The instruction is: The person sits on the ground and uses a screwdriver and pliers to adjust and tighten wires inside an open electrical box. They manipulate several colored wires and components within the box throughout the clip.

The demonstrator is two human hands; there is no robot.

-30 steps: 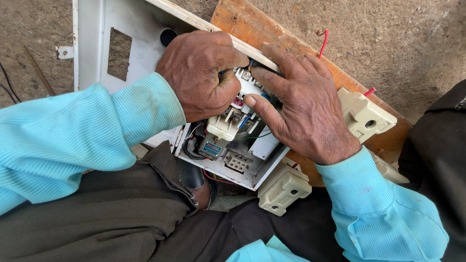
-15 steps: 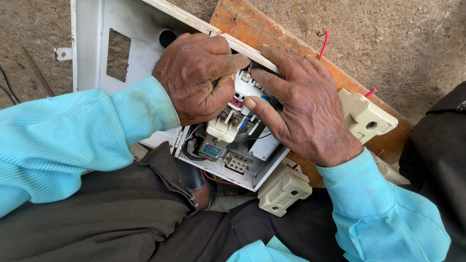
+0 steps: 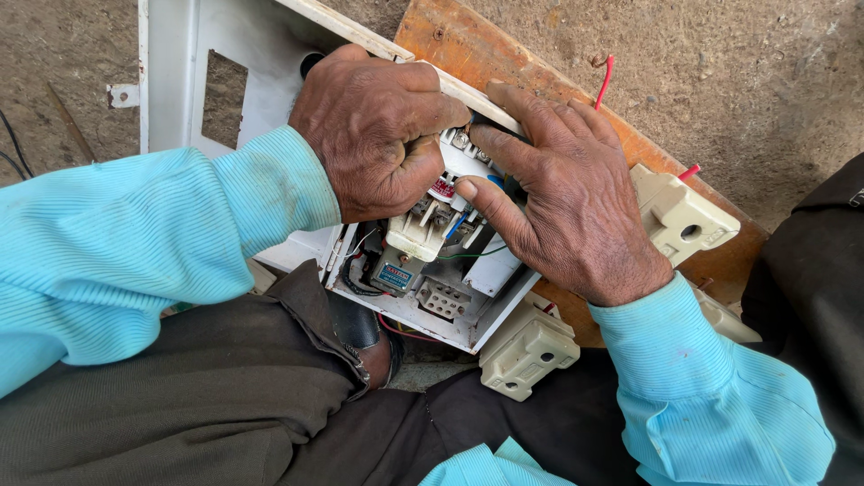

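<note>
Two hands crowd an open white electrical box (image 3: 468,315) resting on the person's lap.

The left hand (image 3: 378,135) is curled shut over the cream plastic component (image 3: 418,236); whatever its fingertips pinch is hidden. The right hand (image 3: 571,202) lies fingers-together across the wiring (little free room), beside the orange wooden board (image 3: 468,40).
</note>
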